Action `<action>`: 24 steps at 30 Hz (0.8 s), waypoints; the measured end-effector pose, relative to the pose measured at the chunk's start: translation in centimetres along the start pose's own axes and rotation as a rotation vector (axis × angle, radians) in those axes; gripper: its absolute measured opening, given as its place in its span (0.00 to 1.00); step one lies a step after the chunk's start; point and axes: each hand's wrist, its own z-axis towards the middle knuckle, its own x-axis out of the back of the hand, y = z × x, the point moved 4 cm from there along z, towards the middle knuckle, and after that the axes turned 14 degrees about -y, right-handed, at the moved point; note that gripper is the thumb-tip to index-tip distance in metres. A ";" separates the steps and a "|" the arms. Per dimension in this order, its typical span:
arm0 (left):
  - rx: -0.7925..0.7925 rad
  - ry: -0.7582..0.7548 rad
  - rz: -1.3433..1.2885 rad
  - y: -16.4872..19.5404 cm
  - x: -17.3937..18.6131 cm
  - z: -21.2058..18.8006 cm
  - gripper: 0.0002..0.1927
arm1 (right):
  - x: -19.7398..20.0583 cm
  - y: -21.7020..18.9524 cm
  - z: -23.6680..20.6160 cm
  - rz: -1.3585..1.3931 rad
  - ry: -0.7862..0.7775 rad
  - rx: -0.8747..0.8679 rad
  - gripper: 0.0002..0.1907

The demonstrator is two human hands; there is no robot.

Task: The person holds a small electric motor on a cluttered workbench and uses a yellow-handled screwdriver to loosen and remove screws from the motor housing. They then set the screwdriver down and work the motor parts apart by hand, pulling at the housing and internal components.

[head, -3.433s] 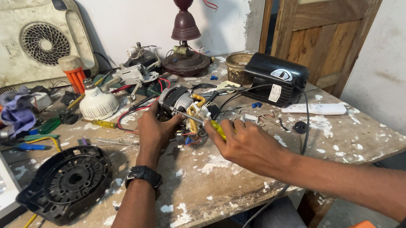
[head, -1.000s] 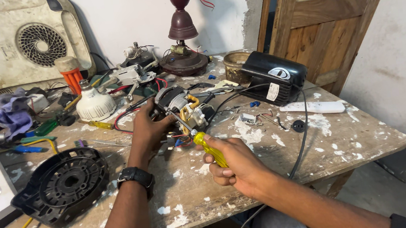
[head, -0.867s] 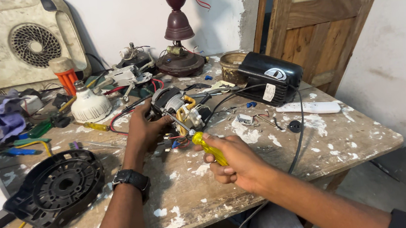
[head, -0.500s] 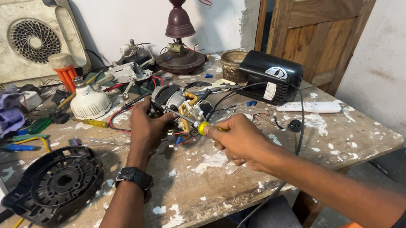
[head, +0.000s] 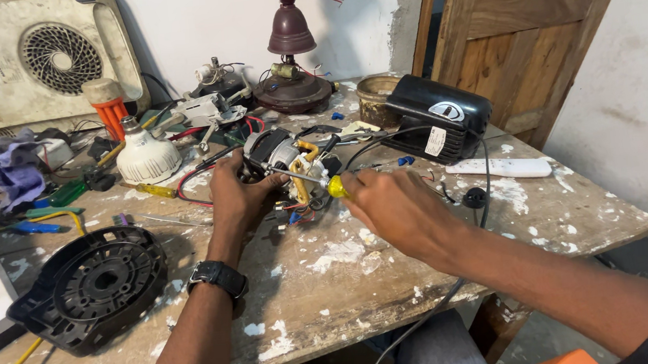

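On the table (head: 335,299), the motor (head: 283,156) sits mid-table between both hands, housing (head: 92,285) near the left edge, lamp base (head: 293,90) at the back edge, remote (head: 499,167) toward the right edge.

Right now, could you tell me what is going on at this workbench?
A person is working on a small electric motor with exposed wires on a paint-spattered wooden table. The left hand steadies the motor, while the right hand holds a yellow-handled screwdriver with its tip at the motor. A black round fan housing lies to the left, apart from both hands.
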 end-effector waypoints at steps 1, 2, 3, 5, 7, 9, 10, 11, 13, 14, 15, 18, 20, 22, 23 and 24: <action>0.016 0.005 0.011 -0.1 0.1 0.0 0.36 | -0.3 -0.1 0.1 -0.193 0.016 0.042 0.18; 0.031 0.008 0.020 -0.1 0.0 -0.1 0.36 | -0.7 -0.1 0.1 -0.386 0.031 0.083 0.20; 0.045 0.011 0.028 -0.2 -0.2 -0.1 0.36 | -1.2 -0.1 -0.1 -0.580 0.047 0.123 0.24; 0.050 0.002 0.037 -0.3 -0.3 0.1 0.36 | -1.8 0.0 -0.7 -0.699 0.165 0.206 0.23; 0.032 0.027 0.060 -0.5 -0.2 -0.1 0.36 | -2.3 -0.1 -1.0 -0.747 0.223 0.258 0.23; -0.024 0.083 0.090 -0.3 -0.3 -0.2 0.35 | -2.5 0.0 -1.0 -0.734 0.221 0.270 0.22; -0.019 0.082 0.097 -0.3 -0.3 -0.2 0.35 | -2.5 0.0 -1.0 -0.706 0.237 0.260 0.23; -0.015 0.081 0.103 -0.3 -0.3 -0.2 0.36 | -2.4 -0.1 -0.9 -0.681 0.254 0.250 0.23; -0.036 0.099 0.093 0.0 -0.3 -0.4 0.37 | -2.3 -0.2 -0.7 -0.591 0.234 0.215 0.24; -0.064 0.114 0.080 0.3 -0.3 -0.6 0.38 | -2.2 -0.2 -0.5 -0.525 0.201 0.185 0.26; -0.091 0.126 0.068 0.6 -0.4 -0.8 0.39 | -2.2 -0.2 -0.4 -0.457 0.168 0.154 0.27; -0.232 0.077 0.026 1.5 -0.3 -1.1 0.26 | -1.5 -0.7 -0.1 -0.406 0.150 0.098 0.30; -0.233 0.056 -0.015 1.7 -0.4 -0.9 0.14 | -0.9 -0.9 -0.1 -0.405 0.136 0.071 0.30; -0.236 0.054 -0.005 1.5 -0.4 -1.0 0.08 | -0.1 -1.0 -0.1 -0.268 0.119 0.045 0.27; -0.243 0.062 0.022 1.4 -0.4 -0.9 0.08 | 0.3 -0.8 -0.1 -0.133 0.110 0.028 0.24; -0.249 0.068 0.047 1.3 -0.5 -0.9 0.08 | 0.7 -0.7 -0.3 0.001 0.098 0.010 0.21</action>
